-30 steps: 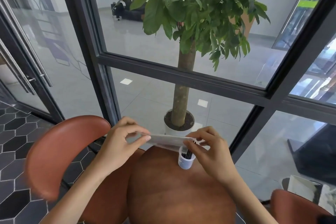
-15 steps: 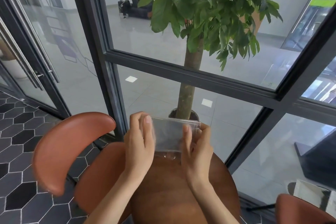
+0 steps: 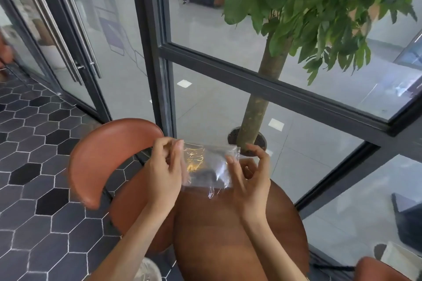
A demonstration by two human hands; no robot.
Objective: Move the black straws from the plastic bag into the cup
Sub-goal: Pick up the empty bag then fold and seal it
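Nearest you, your two forearms reach forward over the round brown bench point(image 3: 228, 235). Your left hand point(image 3: 166, 166) pinches the left edge of the clear plastic bag point(image 3: 209, 165), thumb and fingers pressed together on the film. Your right hand point(image 3: 250, 178) grips the bag's right edge with thumb and forefinger, while its other fingers spread loosely open above. The bag is stretched flat between the two hands, held just above the far part of the bench, its top edge level. A dark shape shows through the film; you cannot tell from here whether it is the straws or the cup behind. To the left of your left hand stands a brown chair point(image 3: 109, 155) with a curved back. Beyond the bag, behind the glass wall point(image 3: 228, 102), a potted tree point(image 3: 269, 75) rises.
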